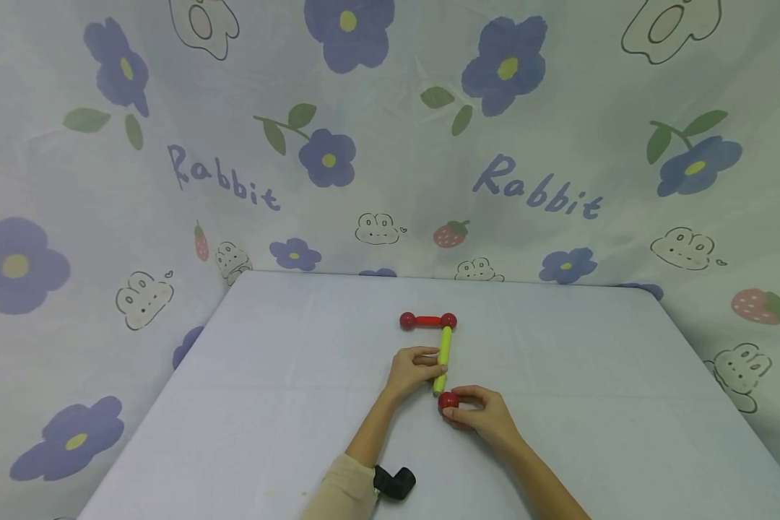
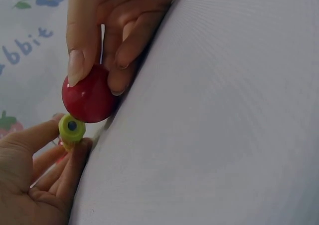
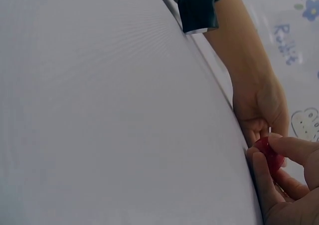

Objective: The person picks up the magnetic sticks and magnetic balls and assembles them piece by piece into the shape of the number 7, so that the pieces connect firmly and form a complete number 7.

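Observation:
A yellow-green rod point(image 1: 443, 354) stretches toward me from a red ball point(image 1: 449, 321). My left hand point(image 1: 412, 373) pinches this rod between thumb and fingers near its close end. From that far ball a short red rod point(image 1: 427, 321) runs left to another red ball point(image 1: 407, 321). My right hand point(image 1: 490, 417) holds a third red ball point(image 2: 88, 94) between thumb and fingertips, right by the yellow rod's near end. In the left wrist view, the rod's end face point(image 2: 72, 126) shows a dark round centre just below that ball; whether they touch I cannot tell.
All of this lies on a white-covered table point(image 1: 266, 347). Behind it hangs a cloth point(image 1: 390, 144) printed with flowers, rabbits and lettering. A black device point(image 1: 395, 483) is worn at the left wrist, beside the beige sleeve point(image 1: 344, 491).

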Tool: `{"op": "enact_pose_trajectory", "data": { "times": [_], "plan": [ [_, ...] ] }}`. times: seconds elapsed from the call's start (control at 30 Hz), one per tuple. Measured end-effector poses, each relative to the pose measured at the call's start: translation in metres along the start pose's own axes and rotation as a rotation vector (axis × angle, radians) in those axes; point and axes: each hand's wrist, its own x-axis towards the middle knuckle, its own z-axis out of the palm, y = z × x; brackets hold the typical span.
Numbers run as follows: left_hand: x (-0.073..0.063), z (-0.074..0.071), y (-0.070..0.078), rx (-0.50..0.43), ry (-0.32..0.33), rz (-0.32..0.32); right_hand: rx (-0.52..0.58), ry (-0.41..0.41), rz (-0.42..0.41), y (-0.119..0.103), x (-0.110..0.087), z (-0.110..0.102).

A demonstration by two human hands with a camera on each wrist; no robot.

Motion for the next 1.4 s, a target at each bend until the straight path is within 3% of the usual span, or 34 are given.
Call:
{"op": "enact_pose_trajectory", "data": {
  "times": [0.57,0.8,1.4],
  "plan": [
    [0.000,0.000,-0.002,-0.011,-0.002,-0.004,-0.036,0.013,-0.003,0.000,0.001,0.013],
    [0.000,0.000,-0.005,-0.017,-0.012,0.010,0.011,0.022,-0.011,0.002,0.003,0.020],
    [0.002,0.002,-0.006,0.001,0.005,0.038,0.007,0.039,0.004,0.005,0.006,0.020]
  ]
}}
